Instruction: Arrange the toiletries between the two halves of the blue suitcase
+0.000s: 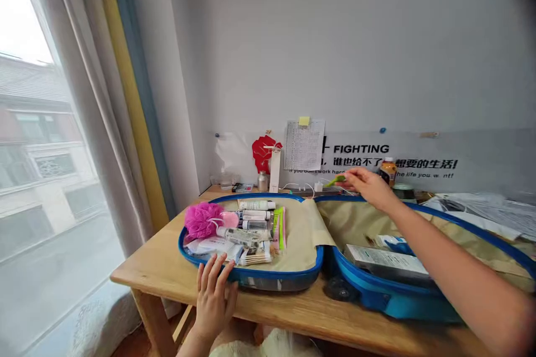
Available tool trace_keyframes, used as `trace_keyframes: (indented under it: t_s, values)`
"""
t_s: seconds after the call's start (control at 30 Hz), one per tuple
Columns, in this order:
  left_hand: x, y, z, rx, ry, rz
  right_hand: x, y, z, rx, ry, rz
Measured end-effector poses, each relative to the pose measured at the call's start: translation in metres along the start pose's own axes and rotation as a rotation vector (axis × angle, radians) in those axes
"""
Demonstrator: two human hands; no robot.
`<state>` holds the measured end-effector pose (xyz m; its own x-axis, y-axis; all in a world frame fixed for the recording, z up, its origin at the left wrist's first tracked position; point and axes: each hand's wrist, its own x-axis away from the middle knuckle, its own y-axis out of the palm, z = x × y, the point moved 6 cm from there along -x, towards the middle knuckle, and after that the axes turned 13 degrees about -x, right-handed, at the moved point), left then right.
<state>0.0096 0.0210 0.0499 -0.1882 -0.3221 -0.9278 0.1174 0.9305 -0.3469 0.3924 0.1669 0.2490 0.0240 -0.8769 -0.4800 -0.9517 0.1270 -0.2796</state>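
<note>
An open blue suitcase [272, 281] lies on a wooden table [159, 268]. Its left half holds a pink bath pouf [201, 220], several tubes and bottles [251, 223], cotton swabs [254, 257] and a green toothbrush [280, 228]. My left hand [214, 295] rests with fingers spread on the near rim of that half. My right hand [368, 185] reaches over the far rim of the right half and pinches a small green object [336, 181]. A white box [387, 261] and a blue-white tube [391, 242] lie in the right half.
Against the wall stand an orange-capped bottle [387, 170], a white lamp post [274, 170], a small jar [262, 181] and cables. Papers [481, 206] cover the table's right end. Curtains and a window are at the left.
</note>
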Motion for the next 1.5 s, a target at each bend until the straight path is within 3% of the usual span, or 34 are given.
trace_keyframes:
  t_s: [0.23, 0.33, 0.53, 0.73, 0.83, 0.9, 1.0, 1.1, 1.33, 1.5]
  values:
    - [-0.002, -0.002, 0.001, 0.005, 0.011, 0.018, 0.047, 0.119, -0.018, 0.143, -0.136, -0.463]
    - [-0.003, -0.003, 0.001, -0.003, 0.014, 0.016, 0.058, 0.154, -0.010, 0.214, -0.154, -0.593]
    - [-0.004, -0.003, 0.002, -0.002, 0.016, 0.010, 0.064, 0.187, 0.013, 0.329, -0.140, -0.754]
    - [-0.006, -0.005, 0.003, 0.011, 0.010, 0.015, 0.066, 0.195, 0.020, 0.377, -0.092, -0.793]
    - [-0.006, -0.005, 0.002, 0.016, 0.012, 0.012, 0.054, 0.181, 0.016, 0.382, -0.061, -0.729]
    - [-0.005, -0.004, 0.002, 0.019, 0.011, 0.012, 0.037, 0.157, 0.012, 0.385, -0.035, -0.637]
    - [-0.002, -0.003, 0.001, 0.020, 0.002, 0.014, 0.009, 0.104, 0.007, 0.394, 0.017, -0.490]
    - [-0.001, -0.002, 0.000, 0.029, -0.001, 0.015, -0.005, 0.048, 0.015, 0.429, 0.103, -0.440]
    - [-0.003, -0.003, 0.001, 0.023, 0.001, 0.028, 0.026, -0.045, 0.076, 0.665, 0.369, -0.470]
    - [-0.001, -0.001, 0.000, 0.011, -0.017, 0.015, 0.039, -0.075, 0.112, 0.806, 0.479, -0.428]
